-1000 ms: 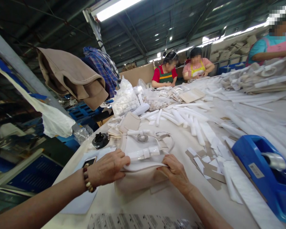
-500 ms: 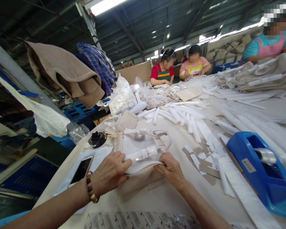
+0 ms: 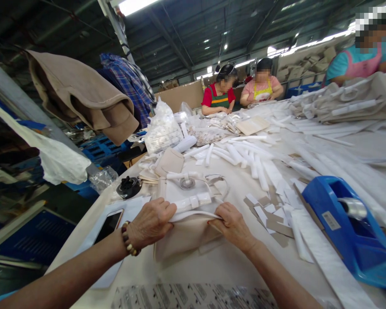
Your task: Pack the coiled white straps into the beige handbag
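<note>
A beige bag [image 3: 186,240] lies on the table in front of me, its edge lifted between my hands. My left hand [image 3: 152,221] is closed on the left end of that edge, a beaded bracelet at the wrist. At the right end, my right hand [image 3: 233,223] pinches the edge between thumb and fingers. A white padding strip [image 3: 194,213] runs along the edge from hand to hand. Just beyond it are a wrapped handle [image 3: 191,202] and a coiled strap [image 3: 187,183], both partly in white wrapping. My fingertips are partly hidden by the material.
A phone [image 3: 107,225] lies on white paper at left, near a black round object [image 3: 128,187]. At right stands a blue tape dispenser [image 3: 344,231] beside cardboard scraps [image 3: 273,219]. White foam rolls [image 3: 238,154] spread across the table [image 3: 141,274]. Co-workers [image 3: 221,92] sit beyond.
My left hand has shifted slightly up, its fingers now more tightly curled on the bag's edge. The white strip looks more arched. My right hand keeps its hold, and the view has shifted slightly.
</note>
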The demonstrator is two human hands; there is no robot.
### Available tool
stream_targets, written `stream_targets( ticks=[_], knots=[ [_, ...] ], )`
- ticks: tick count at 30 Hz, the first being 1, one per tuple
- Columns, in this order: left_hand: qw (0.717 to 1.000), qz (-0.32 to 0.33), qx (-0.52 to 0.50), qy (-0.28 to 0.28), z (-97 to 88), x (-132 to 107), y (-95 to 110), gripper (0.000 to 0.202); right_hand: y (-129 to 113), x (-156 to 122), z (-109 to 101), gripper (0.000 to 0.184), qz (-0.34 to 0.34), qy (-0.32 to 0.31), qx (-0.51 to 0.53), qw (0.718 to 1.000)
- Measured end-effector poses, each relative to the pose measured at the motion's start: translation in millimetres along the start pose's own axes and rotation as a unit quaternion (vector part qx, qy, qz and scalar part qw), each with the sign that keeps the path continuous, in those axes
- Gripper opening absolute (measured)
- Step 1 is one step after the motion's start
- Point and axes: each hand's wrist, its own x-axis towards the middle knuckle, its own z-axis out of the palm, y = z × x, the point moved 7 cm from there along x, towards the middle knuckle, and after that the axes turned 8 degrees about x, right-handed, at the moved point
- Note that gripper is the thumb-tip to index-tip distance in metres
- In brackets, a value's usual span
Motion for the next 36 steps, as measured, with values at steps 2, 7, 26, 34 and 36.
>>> stream_targets(
  ticks=[2, 7, 26, 34, 36],
  knots=[
    [1.0, 0.002, 0.002, 0.002, -0.9, 2.5, 1.6, 0.015, -5.6, 0.8, -2.1, 0.019, -0.002, -0.015, -0.027, 1.0],
    [1.0, -0.002, 0.007, -0.018, -1.3, 2.6, 3.7, 0.013, -43.3, 12.4, 4.2, 0.037, -0.029, -0.063, -0.053, 0.996],
    [0.979, 0.116, 0.115, 0.125, -14.3, -19.6, 41.3, 0.01, -72.5, 11.0, 48.2, 0.024, -0.19, -0.06, -0.088, 0.976],
    [0.981, 0.142, 0.069, 0.117, -14.5, 4.4, 46.9, 0.013, -61.0, 21.5, 25.2, 0.027, -0.17, -0.036, -0.068, 0.982],
    [0.981, 0.151, 0.061, 0.104, -20.0, 11.8, 50.0, 0.014, -54.0, 24.9, 19.9, 0.025, -0.162, -0.036, -0.064, 0.984]
  ],
)
